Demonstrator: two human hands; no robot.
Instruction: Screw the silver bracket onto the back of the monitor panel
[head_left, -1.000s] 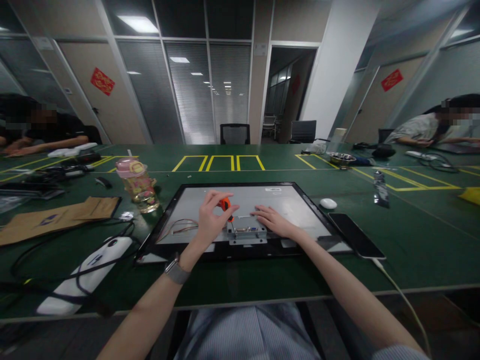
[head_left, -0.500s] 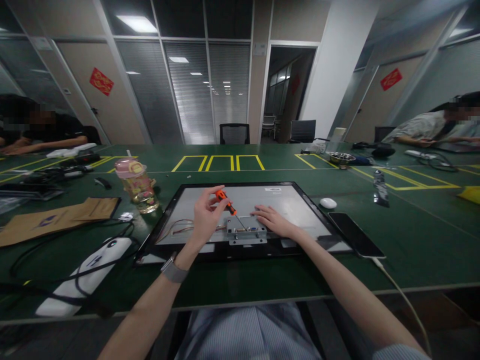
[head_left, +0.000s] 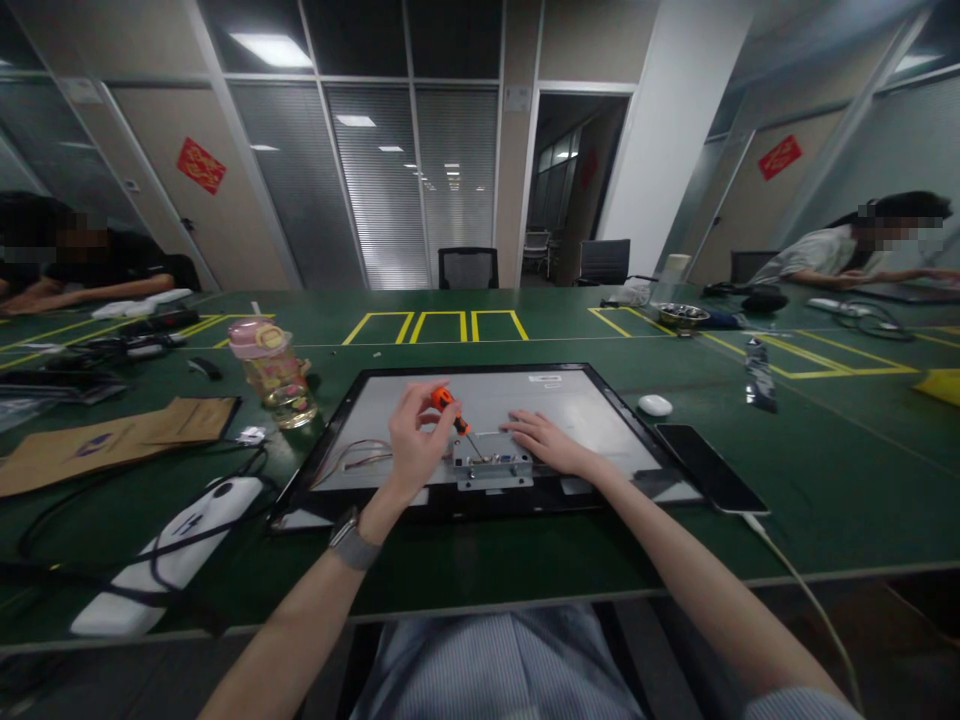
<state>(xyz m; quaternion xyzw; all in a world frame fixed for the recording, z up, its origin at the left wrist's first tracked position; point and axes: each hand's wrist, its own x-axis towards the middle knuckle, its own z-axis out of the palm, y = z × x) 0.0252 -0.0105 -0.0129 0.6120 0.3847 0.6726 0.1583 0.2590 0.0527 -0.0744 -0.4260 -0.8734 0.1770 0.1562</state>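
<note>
My left hand (head_left: 418, 437) is closed around the orange-and-black handle of a screwdriver (head_left: 450, 408). The tool slants down to the right, and its tip reaches a small metal box (head_left: 495, 462) with ports along its front. That box sits near the front edge of a flat display panel (head_left: 457, 410), which lies grey side up with a black frame. Thin cables (head_left: 358, 455) run left from the box, partly behind my left hand. My right hand (head_left: 549, 443) lies flat on the panel, fingers stretched, its fingertips beside or touching the box's upper right side.
Left of the panel stand a pink-lidded bottle (head_left: 271, 370), a brown paper bag (head_left: 112, 440) and a white power strip (head_left: 169, 560) with black cables. Right of it lie a phone (head_left: 712, 470) on a charging cable and a white case (head_left: 655, 405). Co-workers sit at both far sides.
My left hand has shifted slightly down with the screwdriver, and its grip looks more curled. The co-worker at the right has leaned further into view. My right hand stays put.
</note>
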